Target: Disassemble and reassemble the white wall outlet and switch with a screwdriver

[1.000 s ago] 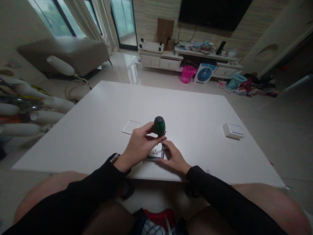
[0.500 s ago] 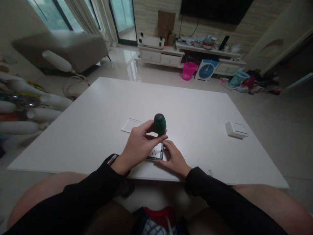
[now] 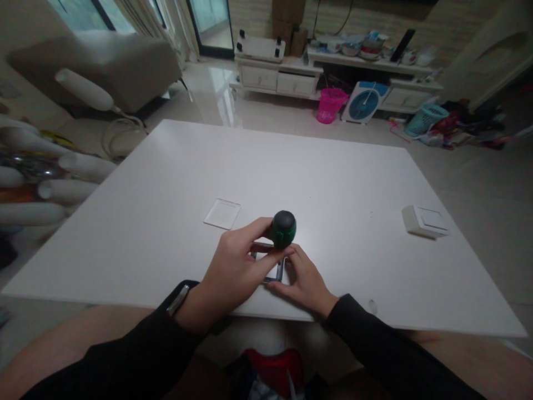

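Observation:
A screwdriver (image 3: pixel 283 229) with a green handle and dark end stands over the right side of a wall socket (image 3: pixel 272 271), its tip hidden by fingers. My left hand (image 3: pixel 237 258) is closed round the handle between thumb and fingers and covers part of the socket. With its fingers and thumb, my right hand (image 3: pixel 306 280) grips the socket's right edge. The socket has a white face in a dark frame and lies near the front edge of the white table (image 3: pixel 266 166). A clear square cover plate (image 3: pixel 222 214) lies flat beyond my left hand.
A white box with a switch (image 3: pixel 425 221) sits at the table's right side. A small clear piece (image 3: pixel 372 306) lies near the front edge. Several white padded tubes (image 3: pixel 69 190) stand to the left. A pink basket (image 3: pixel 331 105) is on the floor beyond.
The view has tipped down and shifted a little, so the hands sit lower in it. The screwdriver's handle now shows more of its end. Both hands keep their hold.

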A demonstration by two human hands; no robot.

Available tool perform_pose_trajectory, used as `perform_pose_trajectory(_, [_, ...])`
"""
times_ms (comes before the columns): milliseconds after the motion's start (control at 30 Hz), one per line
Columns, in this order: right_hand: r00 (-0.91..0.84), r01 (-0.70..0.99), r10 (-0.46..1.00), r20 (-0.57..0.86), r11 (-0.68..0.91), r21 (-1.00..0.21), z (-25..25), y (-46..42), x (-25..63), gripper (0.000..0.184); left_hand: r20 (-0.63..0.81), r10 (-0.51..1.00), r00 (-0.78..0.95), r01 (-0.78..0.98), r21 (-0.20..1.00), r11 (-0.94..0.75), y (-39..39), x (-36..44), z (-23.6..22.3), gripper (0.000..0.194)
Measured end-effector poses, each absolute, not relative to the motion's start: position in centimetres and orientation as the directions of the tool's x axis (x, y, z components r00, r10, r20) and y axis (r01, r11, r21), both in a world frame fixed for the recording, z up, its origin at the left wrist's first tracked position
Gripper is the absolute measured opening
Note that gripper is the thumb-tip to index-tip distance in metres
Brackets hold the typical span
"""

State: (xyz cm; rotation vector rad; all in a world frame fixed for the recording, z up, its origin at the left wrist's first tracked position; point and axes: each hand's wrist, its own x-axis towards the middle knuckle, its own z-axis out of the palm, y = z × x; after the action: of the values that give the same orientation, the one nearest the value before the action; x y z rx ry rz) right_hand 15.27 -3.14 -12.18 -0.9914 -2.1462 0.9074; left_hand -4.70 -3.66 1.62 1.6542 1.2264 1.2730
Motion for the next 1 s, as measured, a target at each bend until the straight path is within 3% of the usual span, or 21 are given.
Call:
perform_pose_trajectory(767, [-0.570, 0.421, 0.800, 0.189, 0.482, -0.768, -11.70, -3.32, 15.58, 0.084, 0.230, 0.973, 0.014, 0.303, 0.926, -0.224, -3.79, -4.50, 1.68, 0.012])
perform_pose_trajectory(1000, [-0.525, 0.363, 0.816, 0.242, 0.471, -0.804, -12.02, -3.09, 15.55, 0.084, 0.252, 0.968, -0.020, 0.303, 0.924, -0.234, -4.14, -4.39, 1.69, 0.014])
